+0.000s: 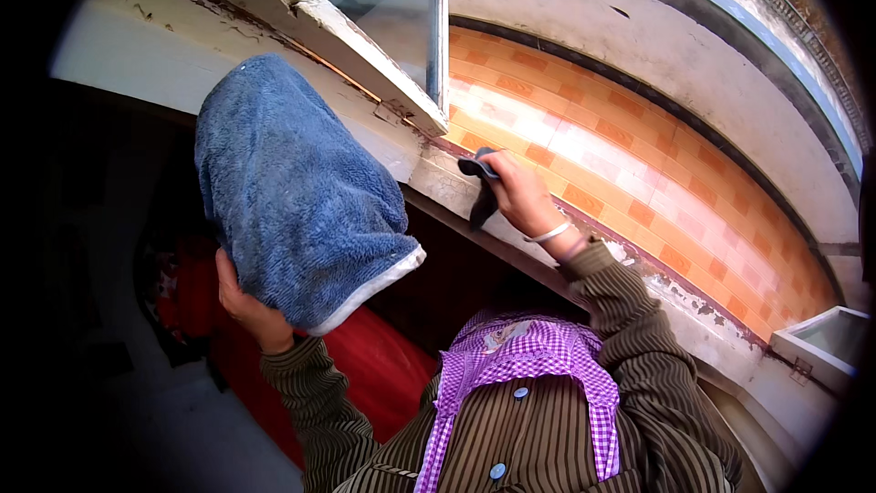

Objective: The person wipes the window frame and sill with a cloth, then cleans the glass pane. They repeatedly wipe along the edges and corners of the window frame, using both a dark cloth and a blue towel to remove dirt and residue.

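My left hand [254,308] supports a blue plush cloth [294,185] with a white trimmed edge. The cloth stands up in a bulky, rounded shape, and what is under it, if anything, is hidden. It hangs in front of the worn window frame, on the indoor side. My right hand [523,195] pinches a small dark grey cloth [484,181] over the window sill [445,181]. The dark cloth dangles below my fingers, and its exact kind cannot be told.
A white-painted casement window [438,48] with peeling paint swings outward. Beyond the sill lies an orange tiled floor [602,144] with a curved low wall [582,7]. Another window sash [821,339] is at the right. Below me is a red surface [369,356] in shadow.
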The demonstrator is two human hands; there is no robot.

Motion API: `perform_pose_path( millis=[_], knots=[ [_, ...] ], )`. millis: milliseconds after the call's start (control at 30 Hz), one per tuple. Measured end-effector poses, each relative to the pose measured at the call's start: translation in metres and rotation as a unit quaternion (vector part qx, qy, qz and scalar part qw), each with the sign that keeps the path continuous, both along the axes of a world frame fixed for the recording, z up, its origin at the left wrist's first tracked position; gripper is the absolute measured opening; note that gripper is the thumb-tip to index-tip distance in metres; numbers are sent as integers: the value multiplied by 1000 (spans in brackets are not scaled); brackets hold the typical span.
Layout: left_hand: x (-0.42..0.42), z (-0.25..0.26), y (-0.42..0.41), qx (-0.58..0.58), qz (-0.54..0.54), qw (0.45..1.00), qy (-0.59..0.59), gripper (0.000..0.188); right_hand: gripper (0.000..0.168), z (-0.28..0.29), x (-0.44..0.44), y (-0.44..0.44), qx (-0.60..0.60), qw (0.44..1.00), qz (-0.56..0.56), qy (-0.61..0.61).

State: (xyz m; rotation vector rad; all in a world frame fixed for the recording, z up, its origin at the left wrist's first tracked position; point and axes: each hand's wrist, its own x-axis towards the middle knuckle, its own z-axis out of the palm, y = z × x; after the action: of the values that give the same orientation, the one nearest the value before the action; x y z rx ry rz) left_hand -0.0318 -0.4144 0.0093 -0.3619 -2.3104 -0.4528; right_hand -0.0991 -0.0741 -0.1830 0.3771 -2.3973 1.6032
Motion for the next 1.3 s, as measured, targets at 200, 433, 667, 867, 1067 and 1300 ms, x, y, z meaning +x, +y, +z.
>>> perform_pose_path(
  millis=[200, 433, 667, 867, 1067, 1300],
  knots=[
    [8, 23, 36, 4, 59, 995, -83, 56, 25, -10, 63, 59, 201, 950, 238, 22],
    [29, 4, 47, -105, -11, 993, -48, 77, 12, -15, -53, -68, 179, 934, 225, 215],
    [15, -71, 111, -27, -93, 979, -182, 51, 20, -30, -46, 7, -94, 989, 9, -113],
    [23, -173, 155, -37, -132, 961, -241, 60, 17, 0, -27, 177, -347, 917, -46, -190],
    [25, -181, 162, -124, -135, 918, -352, 79, 13, 42, -35, 168, -173, 975, -2, -139],
    [-21, -86, 133, 215, -220, 836, -454, 95, 16, 125, -63, 98, -250, 952, 132, -115]
  ],
)
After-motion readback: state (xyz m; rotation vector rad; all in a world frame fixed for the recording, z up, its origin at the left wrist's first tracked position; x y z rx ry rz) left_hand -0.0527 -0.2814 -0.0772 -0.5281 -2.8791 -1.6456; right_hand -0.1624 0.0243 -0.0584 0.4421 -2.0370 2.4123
